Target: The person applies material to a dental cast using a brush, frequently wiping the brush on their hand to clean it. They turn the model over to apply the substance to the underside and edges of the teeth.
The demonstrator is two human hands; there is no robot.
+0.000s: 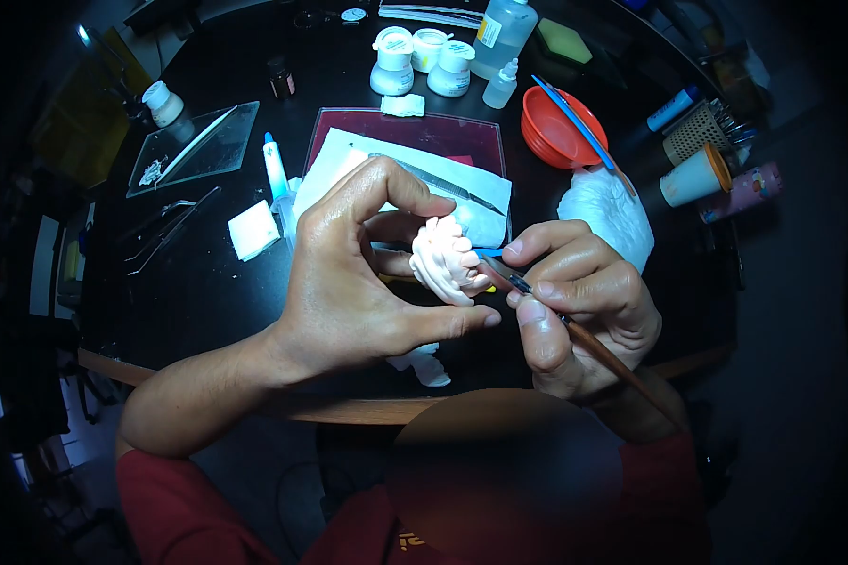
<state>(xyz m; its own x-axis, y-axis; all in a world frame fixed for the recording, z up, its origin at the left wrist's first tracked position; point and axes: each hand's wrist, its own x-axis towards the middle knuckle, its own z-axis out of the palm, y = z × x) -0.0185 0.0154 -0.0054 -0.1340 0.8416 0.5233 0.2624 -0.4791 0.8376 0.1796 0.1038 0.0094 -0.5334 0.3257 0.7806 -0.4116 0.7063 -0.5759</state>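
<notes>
A pale dental model (440, 262) with a row of teeth is held up over the table's front part, between the thumb and fingers of my left hand (353, 264). My right hand (589, 306) grips a thin tool with a brown wooden handle (608, 356), and its tip is at the teeth on the model's right side. A narrow blue piece (489, 252) shows between the model and my right fingertips; what it belongs to is unclear. Behind the hands, a metal instrument (448, 185) lies on a white paper (334, 169).
Behind the paper stand white jars (392, 77) and a clear bottle (504, 38). A red bowl (546, 132) with a blue-handled brush across it, crumpled tissue (612, 218) and a cup (690, 181) are right. Left are a glass slab (219, 151) and tweezers (174, 231).
</notes>
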